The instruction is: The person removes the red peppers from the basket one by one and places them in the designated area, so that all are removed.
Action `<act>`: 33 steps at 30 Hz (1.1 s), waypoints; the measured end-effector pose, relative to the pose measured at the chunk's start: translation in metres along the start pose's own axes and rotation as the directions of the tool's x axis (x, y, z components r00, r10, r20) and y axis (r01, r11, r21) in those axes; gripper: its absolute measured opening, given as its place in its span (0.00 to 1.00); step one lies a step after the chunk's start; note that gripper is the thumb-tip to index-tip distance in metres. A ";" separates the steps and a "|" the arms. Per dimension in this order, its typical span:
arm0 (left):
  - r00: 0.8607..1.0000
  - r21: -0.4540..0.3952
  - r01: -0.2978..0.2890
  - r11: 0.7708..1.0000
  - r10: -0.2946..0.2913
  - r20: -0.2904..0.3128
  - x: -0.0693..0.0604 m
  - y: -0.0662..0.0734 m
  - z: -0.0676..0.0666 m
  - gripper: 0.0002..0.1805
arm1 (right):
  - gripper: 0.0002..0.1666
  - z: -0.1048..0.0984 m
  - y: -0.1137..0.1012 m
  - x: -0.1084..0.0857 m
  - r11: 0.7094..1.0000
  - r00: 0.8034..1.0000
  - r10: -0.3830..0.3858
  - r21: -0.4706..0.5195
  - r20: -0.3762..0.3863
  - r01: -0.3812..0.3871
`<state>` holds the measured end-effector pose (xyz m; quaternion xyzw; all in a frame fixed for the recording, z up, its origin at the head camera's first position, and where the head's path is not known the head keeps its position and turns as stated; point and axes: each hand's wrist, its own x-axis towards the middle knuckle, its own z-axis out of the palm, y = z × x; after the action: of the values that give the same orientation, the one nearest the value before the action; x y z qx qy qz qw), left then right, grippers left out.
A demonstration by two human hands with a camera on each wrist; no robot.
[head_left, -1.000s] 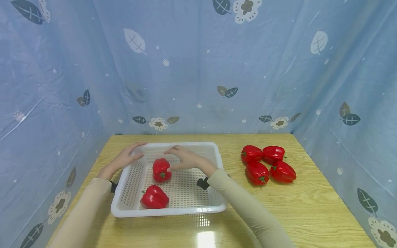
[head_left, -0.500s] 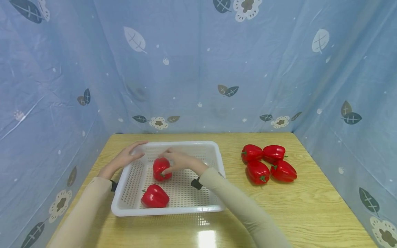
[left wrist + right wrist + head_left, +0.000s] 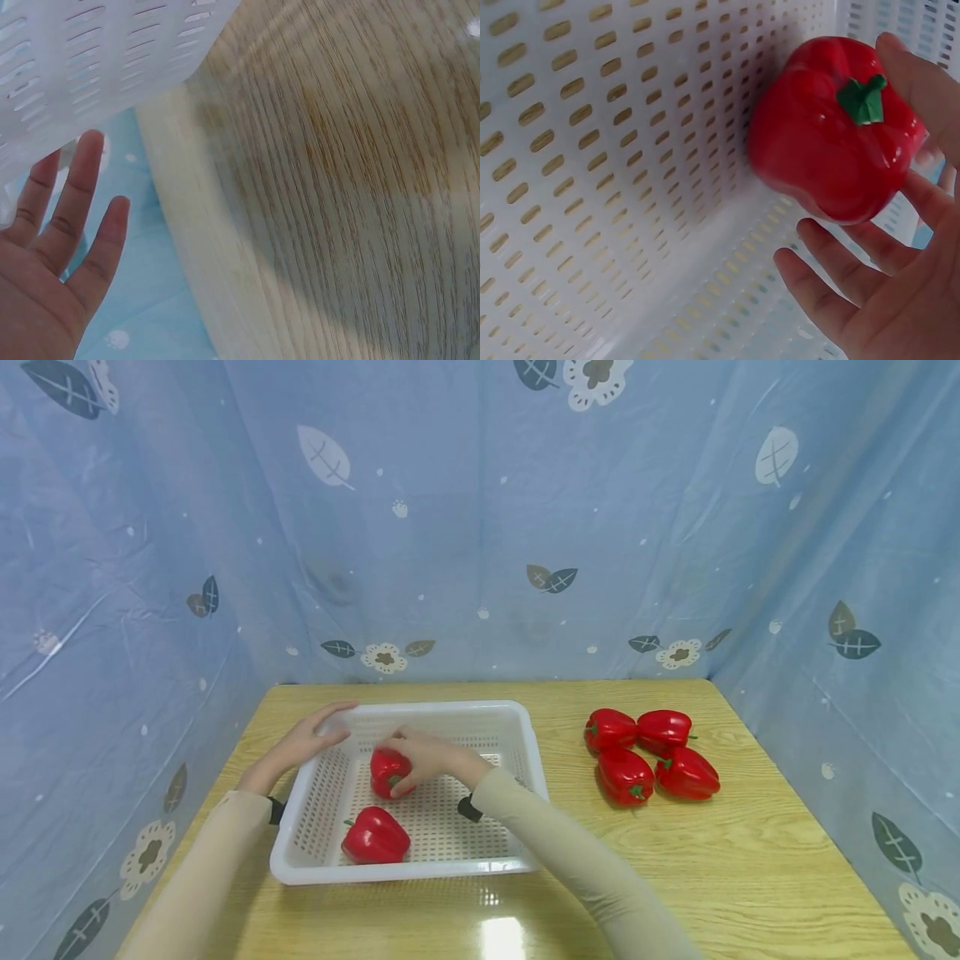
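A white perforated plastic basket [image 3: 408,874] stands on the table's left part. My left hand [image 3: 296,745] is at its back left corner, the thumb over the rim. In the left wrist view the fingers [image 3: 81,180] are fairly straight and spread beside the outer wall. Inside the basket, my right hand [image 3: 427,757] grips a red bell pepper [image 3: 387,772] between thumb and fingers. Its green stem [image 3: 864,100] shows in the right wrist view, near the thumb; lower fingers stand apart from it. Another red bell pepper [image 3: 376,836] lies at the basket's front left.
Several red bell peppers [image 3: 624,777] lie in a cluster on the wooden table [image 3: 757,868], right of the basket. A blue patterned curtain [image 3: 480,527] hangs behind the table and along both sides.
My right hand has moved left and slightly down onto the rear pepper in the basket and closed its thumb and fingers on it. The left hand has stayed at the corner.
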<state>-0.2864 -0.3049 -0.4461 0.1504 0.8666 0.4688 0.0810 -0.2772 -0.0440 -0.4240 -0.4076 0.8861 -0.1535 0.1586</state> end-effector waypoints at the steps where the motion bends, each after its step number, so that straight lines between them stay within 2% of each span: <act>1: 1.000 0.002 -0.001 1.000 0.001 -0.002 0.000 0.000 0.000 0.29 | 0.48 0.001 0.000 0.001 1.000 1.000 0.006 0.003 0.003 -0.006; 15: 0.999 0.046 -0.032 0.998 0.033 -0.016 0.000 -0.001 0.002 0.30 | 0.47 0.005 -0.001 0.001 0.999 1.000 0.029 0.016 -0.002 -0.029; 20: 1.000 0.041 -0.014 0.999 0.015 -0.023 -0.001 -0.001 0.003 0.30 | 0.47 0.006 -0.001 0.000 0.999 0.999 0.038 0.019 -0.005 -0.037; 28: 1.000 0.045 -0.008 0.999 0.009 -0.027 -0.003 0.001 0.003 0.30 | 0.46 0.003 0.000 -0.003 1.000 1.000 0.014 0.004 -0.014 -0.014; 33: 0.999 0.064 -0.036 0.997 0.038 -0.027 -0.002 -0.001 0.003 0.30 | 0.46 -0.002 0.000 -0.007 1.000 1.000 -0.014 0.017 -0.020 0.015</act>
<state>-0.2838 -0.3037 -0.4480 0.1622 0.8791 0.4448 0.0552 -0.2735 -0.0379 -0.4215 -0.4110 0.8833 -0.1663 0.1524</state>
